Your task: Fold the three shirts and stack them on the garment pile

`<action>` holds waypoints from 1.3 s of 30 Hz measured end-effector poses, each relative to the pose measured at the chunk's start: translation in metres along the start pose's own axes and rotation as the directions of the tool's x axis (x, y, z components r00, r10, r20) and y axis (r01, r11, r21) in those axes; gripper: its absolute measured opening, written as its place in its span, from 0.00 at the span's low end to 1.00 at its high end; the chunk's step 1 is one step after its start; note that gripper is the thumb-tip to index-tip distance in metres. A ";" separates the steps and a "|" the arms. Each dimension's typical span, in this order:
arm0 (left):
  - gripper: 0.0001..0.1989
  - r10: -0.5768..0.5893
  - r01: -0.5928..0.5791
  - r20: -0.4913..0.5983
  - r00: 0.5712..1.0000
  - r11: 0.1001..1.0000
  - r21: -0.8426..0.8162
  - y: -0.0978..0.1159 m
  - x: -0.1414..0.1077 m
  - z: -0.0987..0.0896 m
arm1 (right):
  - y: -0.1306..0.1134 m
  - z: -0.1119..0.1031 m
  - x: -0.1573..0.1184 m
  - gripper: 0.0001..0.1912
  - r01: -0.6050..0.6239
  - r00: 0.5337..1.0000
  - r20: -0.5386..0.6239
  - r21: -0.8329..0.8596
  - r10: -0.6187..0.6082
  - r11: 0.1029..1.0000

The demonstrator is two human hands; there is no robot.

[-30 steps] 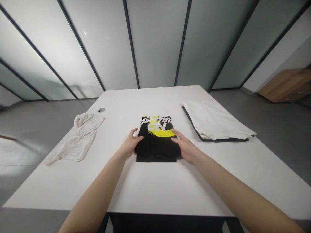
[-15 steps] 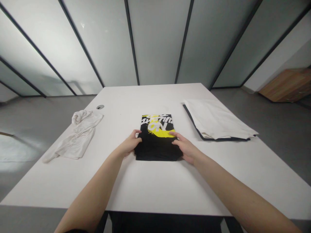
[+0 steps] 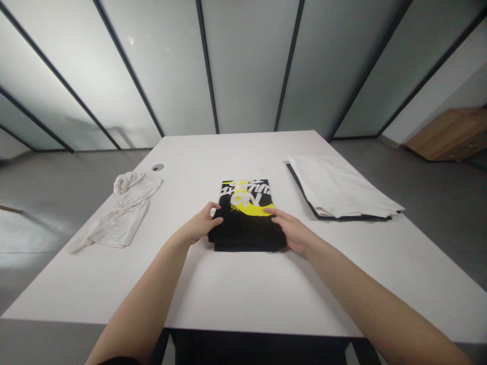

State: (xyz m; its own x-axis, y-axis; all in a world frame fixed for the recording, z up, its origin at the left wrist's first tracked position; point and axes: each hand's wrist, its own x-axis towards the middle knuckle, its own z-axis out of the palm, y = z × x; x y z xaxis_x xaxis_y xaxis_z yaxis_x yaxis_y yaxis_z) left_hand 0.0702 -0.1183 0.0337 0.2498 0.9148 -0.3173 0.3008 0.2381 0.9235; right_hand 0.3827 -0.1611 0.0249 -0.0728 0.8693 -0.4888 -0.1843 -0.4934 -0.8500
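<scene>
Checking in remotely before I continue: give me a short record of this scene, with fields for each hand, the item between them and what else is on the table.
Left hand: fingers on the left side of the folded black T-shirt
Right hand: fingers on its right side
Shirt: lying flat, white and yellow print uppermost, on the white table
Rest: crumpled white garment to the left; dark-edged folded white garment to the right; cable grommet

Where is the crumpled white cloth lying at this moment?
In the head view, the crumpled white cloth lies on the left side of the white table, just below the round hole and left of the folded black shirt.
</scene>
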 end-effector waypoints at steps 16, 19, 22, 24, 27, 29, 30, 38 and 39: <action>0.38 -0.097 0.113 0.155 0.983 0.989 -0.097 0.006 -0.005 0.007 | 0.012 -0.003 -0.001 0.24 0.057 0.996 0.080 -0.208 -0.041 0.977; 0.38 -0.117 0.109 0.156 0.981 0.992 0.056 0.008 -0.009 0.007 | 0.000 -0.012 -0.006 0.19 0.087 0.992 0.123 -0.442 -0.035 0.893; 0.33 -0.074 0.056 0.055 0.996 0.959 0.279 0.009 -0.011 0.004 | -0.014 -0.021 -0.009 0.13 0.254 0.967 0.202 -0.698 -0.156 0.669; 0.28 0.043 -0.001 -0.096 0.994 0.917 0.398 0.010 -0.011 0.003 | -0.021 -0.025 -0.009 0.20 0.343 0.930 0.227 -0.817 -0.289 0.463; 0.19 0.326 -0.117 -0.291 0.899 0.822 0.557 0.011 -0.008 0.011 | -0.022 -0.025 -0.007 0.21 0.372 0.838 0.186 -0.883 -0.513 0.287; 0.14 0.492 -0.230 -0.250 0.834 0.721 0.653 0.011 -0.006 0.023 | -0.015 -0.019 -0.004 0.16 0.454 0.732 0.196 -0.854 -0.653 0.253; 0.15 0.553 -0.298 -0.174 0.815 0.657 0.692 0.010 -0.005 0.031 | -0.011 -0.016 -0.003 0.15 0.519 0.676 0.238 -0.825 -0.698 0.222; 0.21 0.439 -0.513 0.379 0.815 0.243 0.823 0.016 -0.024 0.059 | 0.001 0.013 -0.008 0.16 0.624 0.657 0.612 -0.769 -0.439 -0.140; 0.17 0.416 -0.520 0.399 0.817 0.232 0.822 0.021 -0.028 0.058 | -0.001 0.014 -0.011 0.17 0.593 0.691 0.592 -0.792 -0.414 -0.144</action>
State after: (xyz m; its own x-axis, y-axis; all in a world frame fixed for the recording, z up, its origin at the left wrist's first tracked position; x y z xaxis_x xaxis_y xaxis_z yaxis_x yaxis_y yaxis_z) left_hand 0.1234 -0.1578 0.0497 0.6969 0.7162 0.0388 0.6965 -0.6887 0.2014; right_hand 0.3698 -0.1692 0.0339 -0.5544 0.8219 0.1306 0.7601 0.5640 -0.3226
